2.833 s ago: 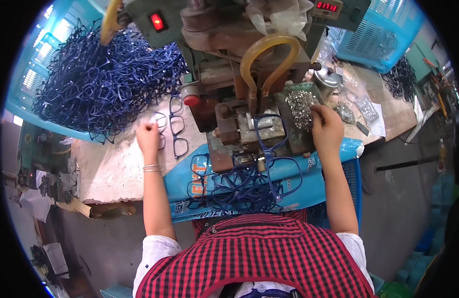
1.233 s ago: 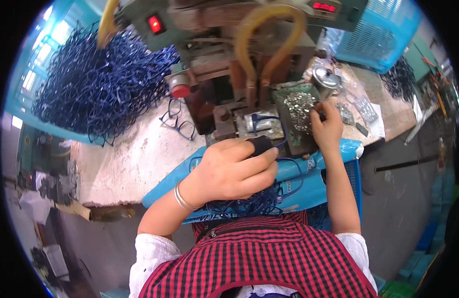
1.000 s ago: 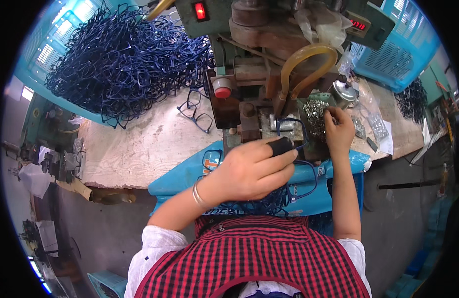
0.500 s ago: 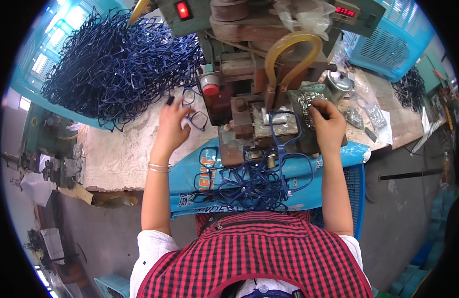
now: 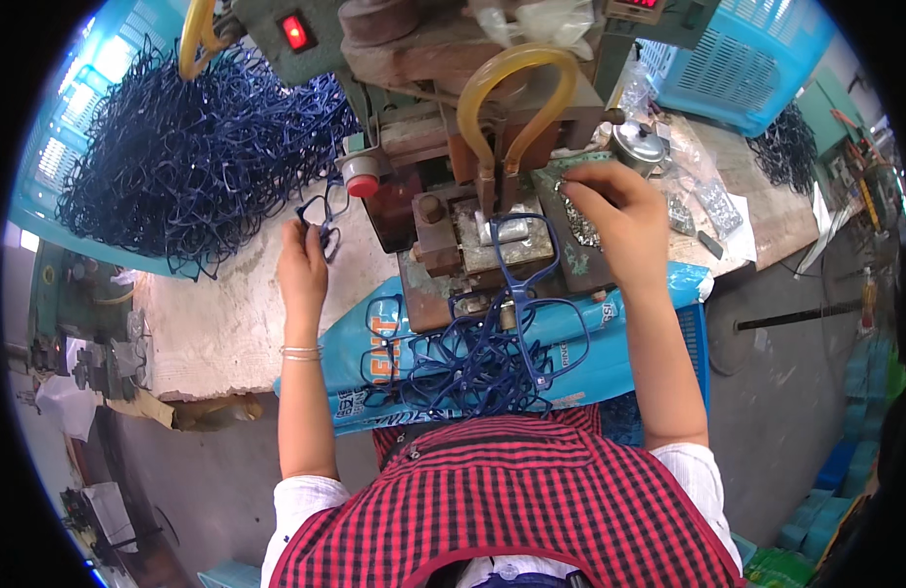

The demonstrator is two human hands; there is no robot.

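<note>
My left hand point(image 5: 304, 269) is closed on a dark blue eyeglass frame point(image 5: 332, 241) on the wooden worktop, left of the machine. My right hand point(image 5: 624, 216) is raised above a heap of tiny silvery metal parts point(image 5: 582, 227). Its thumb and forefinger pinch a small metal part point(image 5: 559, 184), too small to make out fully. Between my hands, another blue eyeglass frame point(image 5: 517, 291) hangs tilted at the machine's metal block point(image 5: 507, 230), beneath two upright prongs point(image 5: 497, 191). Several more blue frames point(image 5: 472, 367) lie tangled on a blue plastic sheet in front of the machine.
A big pile of blue frames point(image 5: 188, 157) fills a light-blue basket point(image 5: 41, 176) at the left. The machine carries yellow tubing point(image 5: 472, 93), a lit red switch point(image 5: 295, 32) and a red push button point(image 5: 362, 185). A lidded metal pot point(image 5: 639, 143) stands to its right.
My left hand has moved down and closed on a frame that lay by its fingers. My right hand has lifted from the metal parts with a pinched piece. The whole view has shifted slightly.
</note>
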